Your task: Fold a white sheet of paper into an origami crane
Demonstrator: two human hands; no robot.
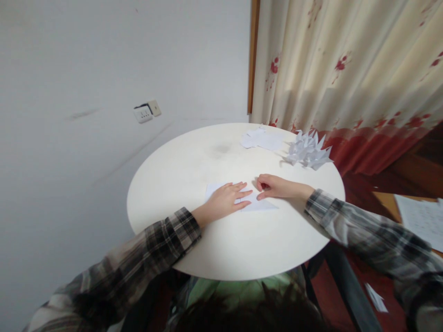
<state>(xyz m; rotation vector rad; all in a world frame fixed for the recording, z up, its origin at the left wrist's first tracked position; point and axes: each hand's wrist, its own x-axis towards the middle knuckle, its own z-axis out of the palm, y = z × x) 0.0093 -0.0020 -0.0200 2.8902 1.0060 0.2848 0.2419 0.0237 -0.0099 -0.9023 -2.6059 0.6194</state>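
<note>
A folded sheet of white paper [259,205] lies on the round white table, its pointed corner toward the right. My left hand [226,199] rests flat across the left part of this paper, fingers spread and stretched to the right, hiding some of it. At the paper's upper right edge is my right hand [275,186], with its fingers curled and its thumb held apart from them. The thumb tip is at the paper, and I see nothing between thumb and fingers.
Several folded white paper pieces with pointed tips [308,150] are bunched at the table's right rear. Beside them lie loose white papers [261,138]. A wall with a socket [143,114] borders the left; a curtain [346,69] hangs behind. Printed sheets [420,219] lie lower right.
</note>
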